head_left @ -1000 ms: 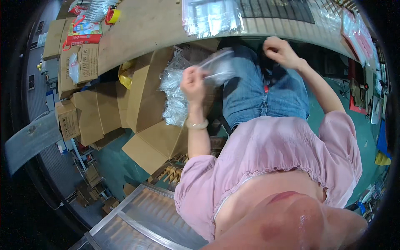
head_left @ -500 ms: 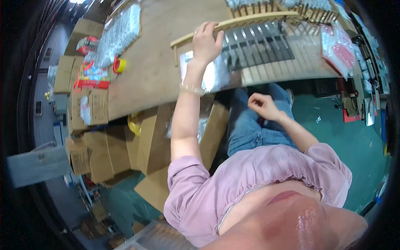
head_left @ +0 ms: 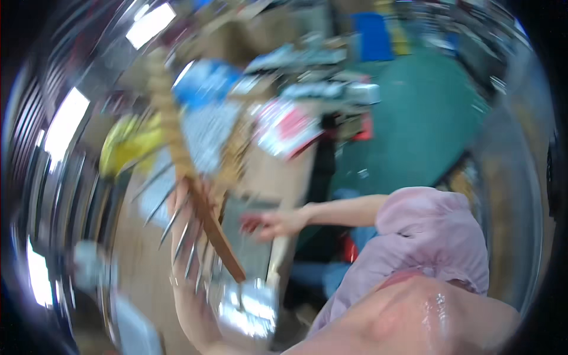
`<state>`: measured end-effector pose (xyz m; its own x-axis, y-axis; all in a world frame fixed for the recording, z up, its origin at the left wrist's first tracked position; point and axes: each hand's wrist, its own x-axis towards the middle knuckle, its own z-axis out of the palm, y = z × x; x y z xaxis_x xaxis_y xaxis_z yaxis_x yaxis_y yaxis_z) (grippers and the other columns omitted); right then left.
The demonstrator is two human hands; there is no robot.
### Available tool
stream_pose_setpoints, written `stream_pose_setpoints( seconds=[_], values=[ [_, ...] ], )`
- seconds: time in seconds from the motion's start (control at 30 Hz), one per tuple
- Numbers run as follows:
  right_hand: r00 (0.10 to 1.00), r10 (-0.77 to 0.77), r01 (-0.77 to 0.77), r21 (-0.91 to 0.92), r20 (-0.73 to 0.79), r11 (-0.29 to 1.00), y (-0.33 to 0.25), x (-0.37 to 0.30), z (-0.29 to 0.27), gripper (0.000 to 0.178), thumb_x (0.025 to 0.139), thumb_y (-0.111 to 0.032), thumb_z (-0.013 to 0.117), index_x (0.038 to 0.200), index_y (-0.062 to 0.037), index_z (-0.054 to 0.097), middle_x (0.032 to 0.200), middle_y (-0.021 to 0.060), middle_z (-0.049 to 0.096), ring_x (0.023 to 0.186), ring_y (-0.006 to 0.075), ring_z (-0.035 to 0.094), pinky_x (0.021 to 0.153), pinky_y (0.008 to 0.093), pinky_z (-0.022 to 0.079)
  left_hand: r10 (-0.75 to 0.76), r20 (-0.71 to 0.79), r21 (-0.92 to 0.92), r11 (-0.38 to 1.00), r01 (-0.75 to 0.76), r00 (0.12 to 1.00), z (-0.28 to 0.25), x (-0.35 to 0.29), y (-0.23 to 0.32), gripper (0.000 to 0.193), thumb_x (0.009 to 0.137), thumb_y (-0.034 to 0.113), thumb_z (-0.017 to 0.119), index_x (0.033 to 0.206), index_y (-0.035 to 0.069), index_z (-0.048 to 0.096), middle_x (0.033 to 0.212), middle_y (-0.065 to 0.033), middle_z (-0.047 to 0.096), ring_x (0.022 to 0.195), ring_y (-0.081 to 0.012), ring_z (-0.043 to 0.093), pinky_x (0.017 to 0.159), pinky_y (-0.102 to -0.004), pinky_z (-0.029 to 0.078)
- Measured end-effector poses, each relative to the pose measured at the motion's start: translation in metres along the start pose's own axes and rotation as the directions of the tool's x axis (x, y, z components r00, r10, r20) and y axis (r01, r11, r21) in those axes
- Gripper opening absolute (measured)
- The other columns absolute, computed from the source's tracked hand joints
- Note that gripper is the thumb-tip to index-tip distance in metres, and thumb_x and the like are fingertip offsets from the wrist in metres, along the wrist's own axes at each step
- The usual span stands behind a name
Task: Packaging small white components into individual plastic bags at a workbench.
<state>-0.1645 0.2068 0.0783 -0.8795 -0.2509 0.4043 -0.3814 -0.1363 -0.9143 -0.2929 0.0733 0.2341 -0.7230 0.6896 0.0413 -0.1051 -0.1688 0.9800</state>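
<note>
A wooden bar chime (head_left: 208, 222), a long bar with thin metal rods hanging along it, is raised slantwise above the table. My left hand (head_left: 188, 198) is closed round the bar near its middle, partly hidden by the wood and rods. My right hand (head_left: 269, 226) reaches in from the right with fingers stretched out, empty and apart from the bar, over a grey sheet (head_left: 251, 207) on the table. Shiny clear plastic (head_left: 248, 310) lies below the bar's near end. Motion blurs much of the view.
Beyond my hands, the wooden table (head_left: 283, 171) bears a clear bag with pink contents (head_left: 287, 127) and bubble-wrapped bundles (head_left: 207, 136). Farther off are a blue bag (head_left: 204, 83) and a yellow bag (head_left: 130, 145). Green floor (head_left: 408, 124) runs along the right.
My left hand has lifted the bar chime off the table and tilted it steeply. My right hand has come up from my lap, its fingers now stretched out. The view has swung right.
</note>
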Motion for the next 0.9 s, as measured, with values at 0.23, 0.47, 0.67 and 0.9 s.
stream_pose_setpoints(
  seconds=[0.23,0.47,0.67,0.9],
  values=[
    [0.952,0.295,-0.305,-0.187,-0.076,0.934,-0.142,-0.109,-0.006,0.045,0.086,-0.008,0.066,0.124,-0.0003,0.044,0.104,0.0068,0.063,0.097,0.0127,0.058,0.084,0.0288,0.049,0.057,0.711,-0.298,0.927,0.227,0.701,0.174,-0.028,-0.042,0.049,0.091,0.045,0.052,0.117,0.004,0.050,0.089,-0.0079,0.058,0.076,-0.0189,0.058,0.064,-0.0311,0.049],
    [0.710,-0.127,-0.453,-0.588,-0.692,0.670,-0.261,-0.191,0.045,0.047,0.080,-0.011,0.073,0.119,0.0005,0.049,0.111,0.0101,0.061,0.102,0.0161,0.059,0.089,0.0302,0.049,0.248,0.712,-0.270,0.960,-0.070,0.657,0.218,-0.036,-0.048,0.063,0.090,0.047,0.053,0.135,0.004,0.039,0.115,-0.0124,0.057,0.103,-0.0243,0.058,0.084,-0.0356,0.048],
    [0.637,-0.353,-0.272,-0.628,-0.686,0.729,-0.280,-0.195,0.065,0.053,0.082,-0.010,0.071,0.124,-0.0024,0.040,0.108,0.0079,0.059,0.100,0.0149,0.058,0.087,0.0317,0.049,0.627,0.778,-0.607,0.735,0.302,0.038,0.205,-0.057,-0.049,0.076,0.087,0.049,0.058,0.142,0.007,0.029,0.136,-0.0137,0.045,0.120,-0.0311,0.048,0.098,-0.0429,0.042],
    [0.641,-0.442,0.056,-0.536,-0.627,0.843,-0.269,-0.149,0.035,0.050,0.083,-0.007,0.069,0.122,-0.0027,0.038,0.106,0.0053,0.057,0.099,0.0139,0.057,0.087,0.0314,0.048,0.784,0.477,-0.783,0.584,-0.211,0.398,0.194,-0.064,-0.080,0.073,0.088,0.057,0.049,0.142,0.011,0.032,0.135,-0.0213,0.045,0.126,-0.0435,0.040,0.104,-0.0501,0.033]
  ],
)
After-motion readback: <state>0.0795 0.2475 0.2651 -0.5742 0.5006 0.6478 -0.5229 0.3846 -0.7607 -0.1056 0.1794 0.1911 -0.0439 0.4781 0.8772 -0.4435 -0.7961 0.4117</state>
